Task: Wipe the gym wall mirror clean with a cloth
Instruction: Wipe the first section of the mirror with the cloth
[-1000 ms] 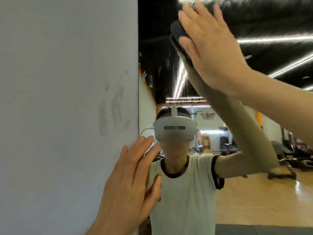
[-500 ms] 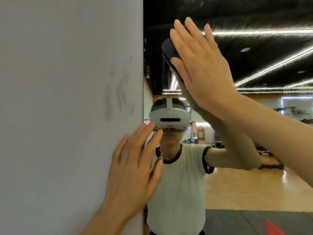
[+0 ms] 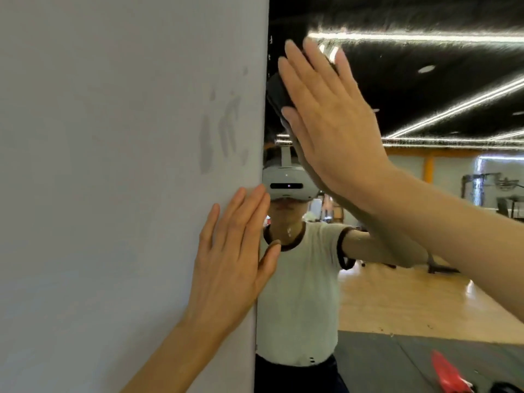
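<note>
The big gray wall (image 3: 113, 194) fills the left. The mirror (image 3: 425, 251) starts at its edge on the right. The left hand (image 3: 229, 268) lies flat with straight fingers on the wall, probably to keep steady. The right hand (image 3: 331, 123), fingers straight, pushes the dark cloth (image 3: 279, 93) flat on the glass up high so it rubs well.

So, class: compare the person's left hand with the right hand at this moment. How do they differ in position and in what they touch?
The left hand sits lower, flat on the pale grey wall at the mirror's edge; the right hand is raised higher. The left hand holds nothing; the right hand presses a dark cloth against the gym wall mirror. Both have straight, extended fingers.
</note>
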`<state>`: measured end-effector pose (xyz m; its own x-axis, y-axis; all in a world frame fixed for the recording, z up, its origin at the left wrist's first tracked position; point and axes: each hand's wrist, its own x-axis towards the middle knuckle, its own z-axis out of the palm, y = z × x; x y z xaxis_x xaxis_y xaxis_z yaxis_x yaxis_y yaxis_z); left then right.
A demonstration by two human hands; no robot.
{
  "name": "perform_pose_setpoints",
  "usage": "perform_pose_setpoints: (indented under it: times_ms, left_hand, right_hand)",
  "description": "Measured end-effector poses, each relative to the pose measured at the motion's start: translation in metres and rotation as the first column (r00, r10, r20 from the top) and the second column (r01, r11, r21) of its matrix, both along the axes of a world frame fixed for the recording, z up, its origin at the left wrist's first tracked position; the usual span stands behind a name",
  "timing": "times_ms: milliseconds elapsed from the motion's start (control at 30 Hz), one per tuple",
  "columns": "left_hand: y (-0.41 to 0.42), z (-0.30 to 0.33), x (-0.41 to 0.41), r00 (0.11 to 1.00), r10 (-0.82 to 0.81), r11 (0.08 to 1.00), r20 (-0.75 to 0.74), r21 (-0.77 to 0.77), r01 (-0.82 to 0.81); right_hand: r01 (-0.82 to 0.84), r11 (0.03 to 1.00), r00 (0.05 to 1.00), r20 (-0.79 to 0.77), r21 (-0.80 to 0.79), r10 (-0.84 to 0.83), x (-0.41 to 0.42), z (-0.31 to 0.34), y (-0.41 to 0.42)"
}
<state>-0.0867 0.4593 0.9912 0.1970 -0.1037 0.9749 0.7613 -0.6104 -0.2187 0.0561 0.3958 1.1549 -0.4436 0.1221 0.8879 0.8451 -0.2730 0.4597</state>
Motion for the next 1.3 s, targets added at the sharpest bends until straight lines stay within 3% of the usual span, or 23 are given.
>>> perform_pose_setpoints:
  times_ms: [67,167,267,400,500,633,700,867,967,1067,1133,1300]
  left_hand:
    - [0.001,-0.001,0.001,1.0,-0.007,1.0,0.013,0.001,0.007]
    - [0.005,-0.005,0.0,1.0,-0.012,1.0,0.007,-0.01,0.012]
    - [0.007,-0.007,-0.002,1.0,-0.001,1.0,0.004,-0.018,0.001]
    - [0.004,-0.006,-0.002,1.0,-0.008,1.0,0.01,-0.018,0.008]
    - [0.006,-0.008,-0.004,1.0,-0.001,1.0,-0.012,0.0,0.001]
    - [0.013,-0.009,-0.009,0.996,0.039,0.999,-0.074,0.031,-0.037]
    - [0.014,-0.009,-0.011,0.994,0.045,0.999,-0.097,0.034,-0.042]
    - [0.014,-0.01,-0.012,0.995,0.036,0.999,-0.09,0.034,-0.033]
    - [0.013,-0.01,-0.015,0.995,-0.007,1.0,-0.096,0.018,0.009]
    - [0.01,-0.01,-0.016,0.992,-0.109,0.994,-0.068,-0.012,0.109]
    - [0.005,-0.007,-0.013,0.979,-0.198,0.98,-0.037,-0.029,0.197]
    - [-0.011,0.006,0.019,0.954,-0.3,0.954,0.0,-0.023,0.3]
  right_hand:
    - [0.041,0.999,0.997,0.061,-0.032,-0.039,0.004,-0.043,0.0]
    - [0.0,0.986,0.984,0.178,-0.168,0.031,0.019,-0.117,-0.015]
    - [-0.006,0.985,0.98,0.196,-0.175,0.04,0.017,-0.094,-0.015]
    - [-0.037,0.999,0.999,-0.009,-0.023,0.037,-0.008,-0.021,0.001]
    - [-0.025,0.998,1.0,0.011,-0.056,0.026,-0.002,-0.064,-0.001]
    - [0.01,0.979,0.985,0.168,-0.206,0.026,0.02,-0.156,-0.022]
    - [0.033,0.973,0.979,0.204,-0.23,0.015,0.022,-0.142,-0.022]
    - [-0.061,0.998,0.996,-0.063,-0.014,0.06,-0.006,-0.054,0.001]
    - [-0.029,0.995,1.0,-0.011,-0.093,0.029,0.003,-0.11,-0.005]
    - [0.023,0.983,0.99,0.141,-0.182,0.003,0.022,-0.173,-0.02]
    - [0.022,0.977,0.985,0.17,-0.21,0.014,0.029,-0.152,-0.022]
    - [-0.075,0.997,0.99,-0.121,0.032,0.078,0.015,-0.027,-0.011]
